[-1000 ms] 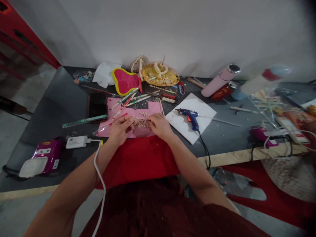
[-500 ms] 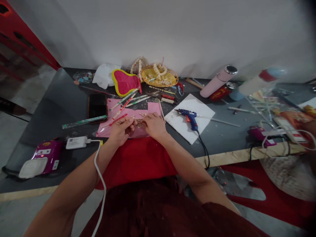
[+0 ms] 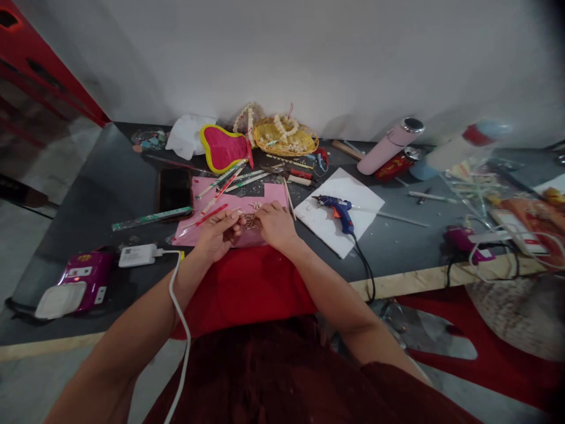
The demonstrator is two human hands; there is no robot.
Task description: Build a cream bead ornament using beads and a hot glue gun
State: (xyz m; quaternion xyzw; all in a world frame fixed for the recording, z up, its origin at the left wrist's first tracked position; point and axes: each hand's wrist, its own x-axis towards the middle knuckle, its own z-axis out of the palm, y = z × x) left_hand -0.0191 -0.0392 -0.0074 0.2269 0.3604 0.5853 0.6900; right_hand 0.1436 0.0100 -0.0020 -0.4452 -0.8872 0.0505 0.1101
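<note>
My left hand (image 3: 216, 237) is closed over the pink sheet (image 3: 187, 233), thumb and index finger pinched together. Whatever lies between those fingertips is too small to name. Just to its right, my right hand (image 3: 277, 225) is bent with its fingers drawn in, and its fingertips are partly hidden. Between the two hands is a cluster of small light-brown pieces (image 3: 251, 221), touching or nearly touching the right fingertips. A few more pale bits (image 3: 255, 205) lie on the sheet beyond. Wrapped chopsticks (image 3: 220, 182) rest across the sheet's far side.
A glue gun (image 3: 338, 209) lies on a white board (image 3: 313, 215) to the right. Behind stand a yellow basket (image 3: 265, 144), a pink flask (image 3: 388, 147) and a red can (image 3: 397, 165). At left are a phone (image 3: 175, 191) and a purple box (image 3: 95, 277); a white cable (image 3: 182, 330) crosses my left arm.
Both hands stay in almost the same place over the pink sheet. The fingers have shifted only slightly, and a little more of the small brown pieces shows between them.
</note>
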